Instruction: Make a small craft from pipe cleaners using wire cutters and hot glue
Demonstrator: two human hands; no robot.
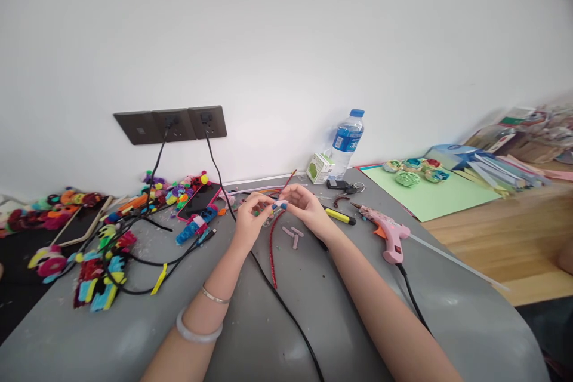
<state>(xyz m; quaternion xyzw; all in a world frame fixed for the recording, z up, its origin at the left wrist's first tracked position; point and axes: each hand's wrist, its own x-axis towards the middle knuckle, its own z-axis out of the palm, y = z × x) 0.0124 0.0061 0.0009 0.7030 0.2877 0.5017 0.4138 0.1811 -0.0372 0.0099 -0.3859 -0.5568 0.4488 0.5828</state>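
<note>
My left hand (253, 219) and my right hand (307, 209) meet above the grey table, fingertips close together. Between them they pinch a short pale pink pipe cleaner piece (281, 203), partly covered by the thumbs. Just below lie three more short pale pink pipe cleaner pieces (295, 242). A long red pipe cleaner (271, 250) curves down the table under my hands. To the right of my right hand is a yellow and black utility knife (340, 215). Further right rests a pink hot glue gun (394, 242) with a glue stick (456, 262) in its back.
Colourful pipe cleaner figures (96, 274) crowd the left side, among black cables and a phone (200, 202). A cable (286, 307) crosses the table's middle. Behind stand a water bottle (348, 143), a small box (320, 168) and keys (342, 185). Green paper (430, 200) with paper-like flowers lies right.
</note>
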